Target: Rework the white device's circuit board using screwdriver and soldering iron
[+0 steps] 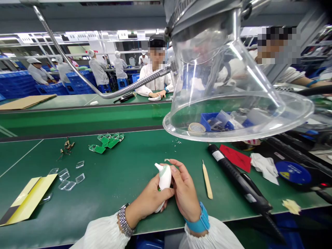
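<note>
The white plastic ear thermometer (165,180) is held in both hands, just above the green bench (135,152). Its thin tip points up and to the left, and a green ring shows near that tip. The left hand (148,200) is clenched around the lower part. The right hand (184,192) grasps the other side with its fingertips. The two hands sit close together, which looks like a good, steady way to hold something this small.

A metal watch (124,219) is on the left wrist, and a teal band (198,218) is on the right. To the right of the thermometer lie a thin wooden stick (207,180), then a black electric screwdriver (241,180). Farther right are a red sheet (234,157) and a crumpled white rag (263,167). To its left are clear plastic pieces (66,180), green circuit boards (106,142) and a yellow card (28,200). Above it hangs a clear plastic dome (233,117) on a bendy metal arm (77,71). Far past it, a co-worker (155,79) sits at another bench with both hands down.
</note>
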Demonstrator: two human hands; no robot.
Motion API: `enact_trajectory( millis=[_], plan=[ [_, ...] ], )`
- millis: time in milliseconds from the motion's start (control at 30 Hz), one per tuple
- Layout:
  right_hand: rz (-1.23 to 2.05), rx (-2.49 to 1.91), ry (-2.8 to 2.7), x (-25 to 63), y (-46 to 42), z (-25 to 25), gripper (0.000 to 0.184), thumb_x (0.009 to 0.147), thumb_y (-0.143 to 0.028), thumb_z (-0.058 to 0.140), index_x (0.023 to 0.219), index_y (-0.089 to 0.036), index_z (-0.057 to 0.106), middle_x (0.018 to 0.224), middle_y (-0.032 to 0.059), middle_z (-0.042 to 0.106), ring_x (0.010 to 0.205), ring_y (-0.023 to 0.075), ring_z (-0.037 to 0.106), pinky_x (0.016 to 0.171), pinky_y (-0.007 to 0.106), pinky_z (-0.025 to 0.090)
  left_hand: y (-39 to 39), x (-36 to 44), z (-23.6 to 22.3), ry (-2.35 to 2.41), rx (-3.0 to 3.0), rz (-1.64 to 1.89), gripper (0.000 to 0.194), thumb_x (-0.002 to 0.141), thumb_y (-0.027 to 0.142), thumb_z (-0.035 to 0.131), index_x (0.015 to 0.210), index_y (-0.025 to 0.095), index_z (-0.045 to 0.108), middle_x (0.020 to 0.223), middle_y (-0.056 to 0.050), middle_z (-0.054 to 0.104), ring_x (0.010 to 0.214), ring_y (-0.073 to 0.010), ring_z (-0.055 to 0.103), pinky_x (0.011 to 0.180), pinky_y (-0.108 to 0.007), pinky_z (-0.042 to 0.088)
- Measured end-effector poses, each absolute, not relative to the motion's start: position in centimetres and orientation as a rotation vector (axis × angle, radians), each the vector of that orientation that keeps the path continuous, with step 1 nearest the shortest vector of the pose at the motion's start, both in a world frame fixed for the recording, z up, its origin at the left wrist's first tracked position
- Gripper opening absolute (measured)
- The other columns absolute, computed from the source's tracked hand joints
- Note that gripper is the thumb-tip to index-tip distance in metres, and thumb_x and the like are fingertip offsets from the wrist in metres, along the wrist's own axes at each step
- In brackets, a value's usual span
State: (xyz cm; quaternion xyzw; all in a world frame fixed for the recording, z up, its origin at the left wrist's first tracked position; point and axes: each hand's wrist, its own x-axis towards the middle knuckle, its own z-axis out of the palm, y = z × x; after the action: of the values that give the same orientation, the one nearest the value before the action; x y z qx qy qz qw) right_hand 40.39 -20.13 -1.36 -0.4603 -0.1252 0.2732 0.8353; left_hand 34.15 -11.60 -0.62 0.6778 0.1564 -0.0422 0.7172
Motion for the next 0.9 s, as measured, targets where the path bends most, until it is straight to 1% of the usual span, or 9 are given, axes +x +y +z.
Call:
enact_trajectory(
  millis=[67,167,267,533,733,900],
  plan=[
    [0.581,-0.966,-0.294,40.35,-20.20,-1.39,0.038,0.077,-0.049,0.065,0.103,-0.025,0.051,0.096,0.0046,0.069,0.080,0.0198,0.064,0.068,0.032,0.050,-11.64,34.05,-0.64,0.340,1.580,-0.045,0.034,0.072,0.032,0.054,0.101,0.015,0.044,0.050,0.010,0.044,0.038,-0.0067,0.037,0.038,-0.019,0.031],
    [0.584,-0.947,-0.336,40.32,-20.31,-1.48,0.036,0.080,-0.047,0.062,0.107,-0.025,0.051,0.102,0.0049,0.068,0.086,0.0196,0.064,0.073,0.032,0.050,-11.64,33.95,-0.50,0.317,1.743,0.108,0.031,0.073,0.026,0.055,0.101,0.015,0.048,0.066,0.005,0.050,0.055,-0.0086,0.043,0.053,-0.021,0.037],
    [0.590,-0.932,-0.364,40.32,-20.37,-1.60,0.034,0.083,-0.045,0.060,0.109,-0.026,0.050,0.106,0.0044,0.067,0.092,0.0181,0.063,0.079,0.030,0.048,-11.56,34.01,-0.29,0.298,1.841,0.182,0.028,0.074,0.025,0.055,0.099,0.014,0.051,0.077,0.001,0.053,0.067,-0.0112,0.044,0.064,-0.024,0.037],
    [0.588,-0.935,-0.394,40.30,-20.48,-1.74,0.033,0.086,-0.043,0.057,0.113,-0.026,0.049,0.110,0.0046,0.067,0.096,0.0174,0.062,0.084,0.030,0.047,-11.46,33.95,-0.27,0.298,1.870,0.165,0.030,0.076,0.025,0.053,0.103,0.014,0.049,0.076,0.002,0.053,0.067,-0.0119,0.043,0.064,-0.024,0.036],
    [0.594,-0.932,-0.424,40.28,-20.50,-1.94,0.032,0.087,-0.040,0.055,0.114,-0.026,0.048,0.115,0.0047,0.064,0.097,0.0160,0.061,0.084,0.029,0.047,-11.41,33.92,-0.27,0.295,1.864,0.181,0.027,0.076,0.026,0.054,0.100,0.014,0.049,0.077,0.001,0.053,0.067,-0.0122,0.044,0.064,-0.024,0.036],
    [0.604,-0.905,-0.460,40.35,-20.56,-1.89,0.032,0.086,-0.038,0.058,0.114,-0.026,0.047,0.115,0.0032,0.064,0.100,0.0144,0.060,0.086,0.026,0.046,-11.38,34.01,-0.42,0.287,1.852,0.176,0.024,0.076,0.027,0.054,0.097,0.014,0.049,0.077,0.001,0.053,0.067,-0.0118,0.043,0.063,-0.024,0.035]
  ],
)
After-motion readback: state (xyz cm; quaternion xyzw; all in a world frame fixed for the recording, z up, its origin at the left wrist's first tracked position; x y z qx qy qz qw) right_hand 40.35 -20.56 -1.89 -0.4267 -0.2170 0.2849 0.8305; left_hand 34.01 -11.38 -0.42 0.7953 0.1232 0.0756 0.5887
